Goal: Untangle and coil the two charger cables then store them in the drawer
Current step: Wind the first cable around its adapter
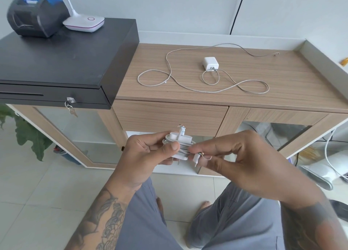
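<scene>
My left hand [145,152] grips a white charger brick [181,144] with its cable wound around it, held below the wooden drawer front [169,116]. My right hand [231,155] pinches the loose end of that cable, its frayed connector [197,158] hanging between my fingers. The drawer is closed. A second white charger brick [210,63] lies on the wooden counter [291,80], its long grey cable [169,67] spread out in loose loops across the top.
A black cash drawer box [62,61] with keys in its lock stands on the left, carrying a grey printer [35,12] and a white lamp base [83,23]. A raised grey rim [320,55] edges the counter at right. Cables and clutter lie on the floor at right.
</scene>
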